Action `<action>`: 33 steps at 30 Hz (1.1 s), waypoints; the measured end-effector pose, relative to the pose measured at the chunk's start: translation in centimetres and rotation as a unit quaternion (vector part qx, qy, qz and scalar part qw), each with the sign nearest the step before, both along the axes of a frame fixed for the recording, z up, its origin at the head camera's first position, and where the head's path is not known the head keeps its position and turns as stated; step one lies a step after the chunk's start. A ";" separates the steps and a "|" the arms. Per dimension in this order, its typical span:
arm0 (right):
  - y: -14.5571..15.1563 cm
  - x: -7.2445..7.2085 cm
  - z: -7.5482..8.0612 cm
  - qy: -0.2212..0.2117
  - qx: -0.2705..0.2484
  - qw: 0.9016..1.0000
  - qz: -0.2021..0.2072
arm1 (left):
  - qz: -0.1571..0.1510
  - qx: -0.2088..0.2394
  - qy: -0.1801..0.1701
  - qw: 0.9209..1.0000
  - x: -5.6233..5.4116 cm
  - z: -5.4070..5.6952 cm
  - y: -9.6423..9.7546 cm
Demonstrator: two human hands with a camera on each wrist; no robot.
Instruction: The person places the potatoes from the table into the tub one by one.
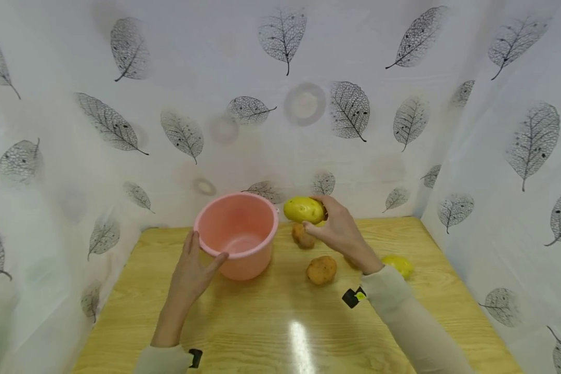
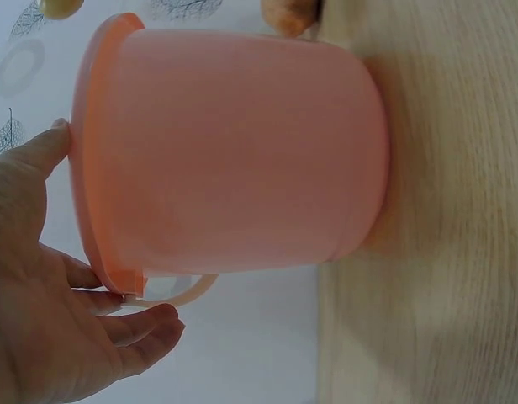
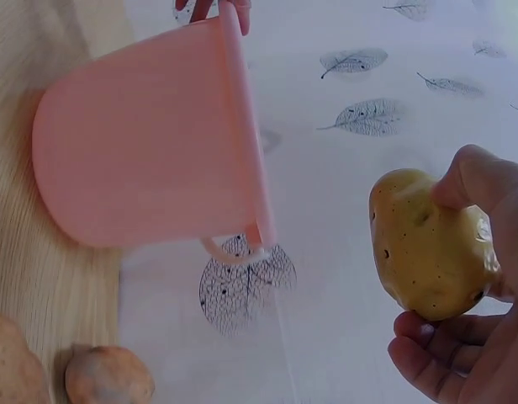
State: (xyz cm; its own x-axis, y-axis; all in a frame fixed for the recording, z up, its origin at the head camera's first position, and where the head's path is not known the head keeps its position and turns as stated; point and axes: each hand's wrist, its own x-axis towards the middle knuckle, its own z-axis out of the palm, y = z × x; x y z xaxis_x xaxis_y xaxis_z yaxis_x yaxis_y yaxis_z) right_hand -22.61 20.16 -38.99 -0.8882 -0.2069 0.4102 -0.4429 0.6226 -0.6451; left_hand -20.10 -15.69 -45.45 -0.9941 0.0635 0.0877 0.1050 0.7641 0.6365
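A pink bucket (image 1: 243,265) stands upright on the wooden table, its inside bare where it shows. My left hand (image 1: 190,275) holds its rim, thumb at the near edge and fingers on the left side by the white handle (image 2: 196,290). Raised beside the bucket's right rim is a smooth yellow potato (image 1: 304,209), gripped between the thumb and fingers of my right hand (image 1: 338,228). In the right wrist view this potato (image 3: 427,244) shows small dark eyes and is apart from the bucket (image 3: 150,143).
On the table right of the bucket lie a brown potato (image 1: 321,270) and another brown one (image 1: 303,236) farther back. A yellow potato (image 1: 399,266) lies by my right sleeve, partly hidden. Leaf-printed curtain (image 1: 304,150) encloses the table (image 1: 262,322) at the back and sides.
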 end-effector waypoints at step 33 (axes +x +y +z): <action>-11.5 -3.8 -1.4 -0.045 0.097 0.990 0.090 | 0.001 -0.002 -0.022 1.000 0.1 0.0 0.3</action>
State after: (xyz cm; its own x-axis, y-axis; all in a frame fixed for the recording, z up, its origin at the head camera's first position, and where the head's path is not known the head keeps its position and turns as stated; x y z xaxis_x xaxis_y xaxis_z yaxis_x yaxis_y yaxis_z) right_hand -26.41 8.67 -40.34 -0.8614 -0.4319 0.2674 -0.5034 0.6558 -0.5626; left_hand -20.01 -15.35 -45.41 -0.9972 0.0610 0.0436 0.0748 0.7671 0.6372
